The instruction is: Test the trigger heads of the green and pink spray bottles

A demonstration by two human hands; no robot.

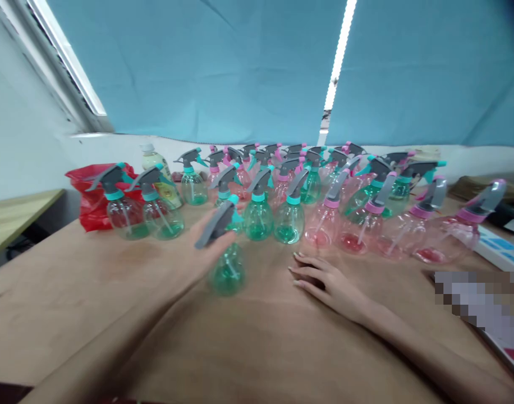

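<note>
My left hand is closed around the neck of a green spray bottle with a grey and turquoise trigger head; its fingers are partly hidden behind the bottle. The bottle is upright and slightly blurred, in front of the others. To its right, my right hand lies on the table with fingers apart and nothing in it. Just beyond that hand stand a green spray bottle and a pink spray bottle. Two more green spray bottles, one beside the other, stand at the left.
Several green and pink spray bottles crowd the back of the brown table. A red plastic bag and a pale capped bottle are at the back left. At the right lie a white and blue box and a blurred-out flat object.
</note>
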